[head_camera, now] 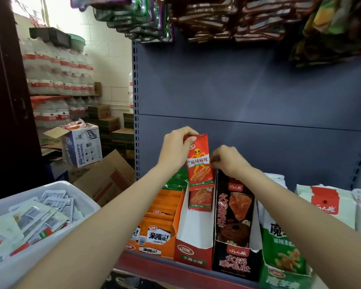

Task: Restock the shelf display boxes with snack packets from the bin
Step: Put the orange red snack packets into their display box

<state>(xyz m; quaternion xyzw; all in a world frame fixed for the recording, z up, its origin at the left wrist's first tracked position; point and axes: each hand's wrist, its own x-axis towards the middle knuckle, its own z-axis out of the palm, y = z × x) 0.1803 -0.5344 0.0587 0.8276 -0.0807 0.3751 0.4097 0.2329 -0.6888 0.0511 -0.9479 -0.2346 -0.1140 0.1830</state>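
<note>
1. Snack packets [35,217] lie heaped in a white bin [56,190], nearest the camera and well to the left of the red display box [193,250].
2. The red display box stands on the shelf edge [154,265], open at the top, with white inner walls.
3. Just left of the red display box sits an orange display box [156,232] packed with orange packets; behind it are green packets [175,181].
4. Just right of the red display box stands a black display box [236,261] holding black packets, then a green and white bag [283,249] further right.
5. At the back of the red display box one red packet [201,200] stands upright.
6. Above it, the left hand [176,148] pinches the top of another red packet [199,161], thumb in front and fingers curled behind, holding it upright over the box.
7. The right hand [227,160] is just right of that packet, fingers curled together at the back wall of the black display box; whether they grip it I cannot tell.
8. Behind the red display box rises the grey shelf back panel [248,90].
</note>
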